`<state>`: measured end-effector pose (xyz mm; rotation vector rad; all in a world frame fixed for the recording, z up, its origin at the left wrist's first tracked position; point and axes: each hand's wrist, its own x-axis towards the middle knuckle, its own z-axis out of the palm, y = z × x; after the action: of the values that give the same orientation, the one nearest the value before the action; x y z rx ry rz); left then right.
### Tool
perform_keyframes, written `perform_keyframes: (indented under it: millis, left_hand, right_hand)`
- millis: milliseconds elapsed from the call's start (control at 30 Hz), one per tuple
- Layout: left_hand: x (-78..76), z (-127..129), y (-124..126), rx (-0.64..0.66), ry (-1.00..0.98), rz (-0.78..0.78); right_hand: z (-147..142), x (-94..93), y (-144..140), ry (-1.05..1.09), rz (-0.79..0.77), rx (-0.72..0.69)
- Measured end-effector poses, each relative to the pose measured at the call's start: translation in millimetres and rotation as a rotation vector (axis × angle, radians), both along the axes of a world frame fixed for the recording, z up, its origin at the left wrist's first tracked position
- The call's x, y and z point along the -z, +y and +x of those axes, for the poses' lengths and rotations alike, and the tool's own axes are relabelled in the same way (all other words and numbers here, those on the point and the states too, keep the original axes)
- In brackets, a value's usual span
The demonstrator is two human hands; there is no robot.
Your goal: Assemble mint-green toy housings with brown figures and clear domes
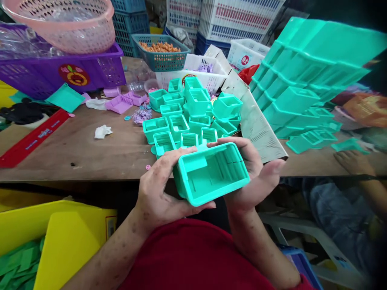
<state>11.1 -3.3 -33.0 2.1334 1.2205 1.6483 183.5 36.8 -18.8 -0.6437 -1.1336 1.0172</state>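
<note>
Both hands clamp one teal box (211, 173) above the table (90, 149) edge, close to the chest. Left hand (160, 189) grips the near-left end, thumb under the lower rim; right hand (254, 177) cups the far side, palm up, so the open cavity tilts toward the face, likely for a look inside. More teal boxes (187, 117) cluster just beyond; teal stack (305, 76) at right; another person's hand (352, 161) rests near it.

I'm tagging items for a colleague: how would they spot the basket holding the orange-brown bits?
Start at the wooden table and look to its far edge, behind the cluster of teal boxes. The teal mesh basket stands there, alone in being heaped with orange-brown pieces.
</note>
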Motion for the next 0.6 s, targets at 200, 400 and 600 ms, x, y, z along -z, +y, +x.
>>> perform_keyframes:
  millis: [200,400,600]
  left_hand:
    - [-4.3,15.7,-10.7,0.021,0.015,0.065]
    - [2.2,23.3,-14.5,-0.061,0.019,0.053]
    - [2.6,23.1,-13.6,-0.046,0.024,-0.046]
  right_hand:
    - [0.4,-5.0,-3.6,0.029,-0.016,-0.107]
    - [8.3,-8.7,-2.4,-0.167,-0.067,-0.079]
    - [9.2,-1.6,-2.8,-0.158,-0.023,0.001]
